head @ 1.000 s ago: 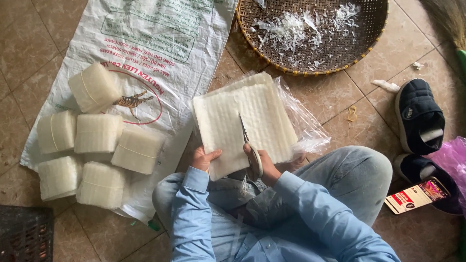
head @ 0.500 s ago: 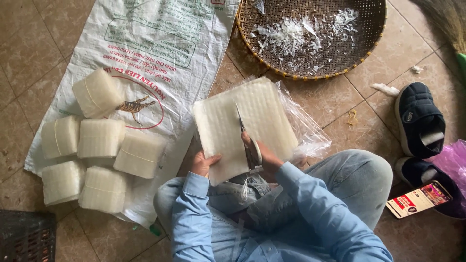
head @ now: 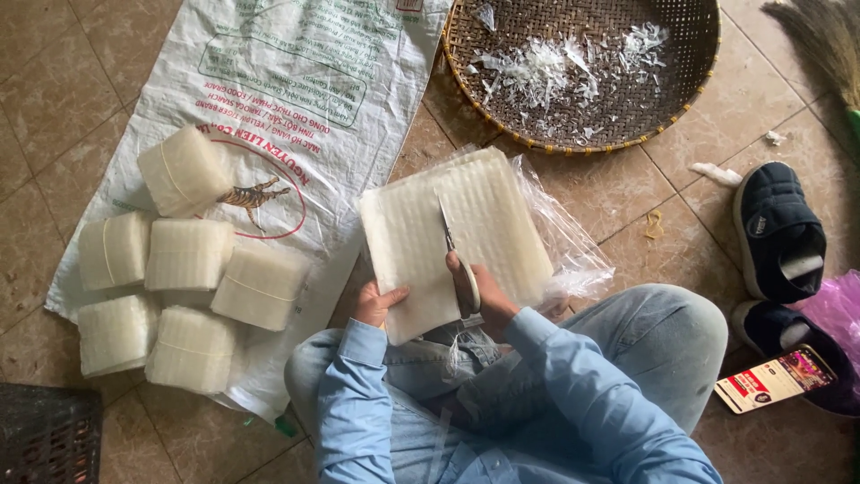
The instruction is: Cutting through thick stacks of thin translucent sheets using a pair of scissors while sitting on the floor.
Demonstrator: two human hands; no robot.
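We are mid-cut through the white sheet stack held over our lap, left hand fingers pinching its near edge, right hand fingers closed around scissors, which must next advance straight.

Left hand grips white sheet stack; right hand works scissors into it.

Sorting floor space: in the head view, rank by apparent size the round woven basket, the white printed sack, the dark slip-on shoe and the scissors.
1. White printed sack
2. Round woven basket
3. Dark slip-on shoe
4. Scissors
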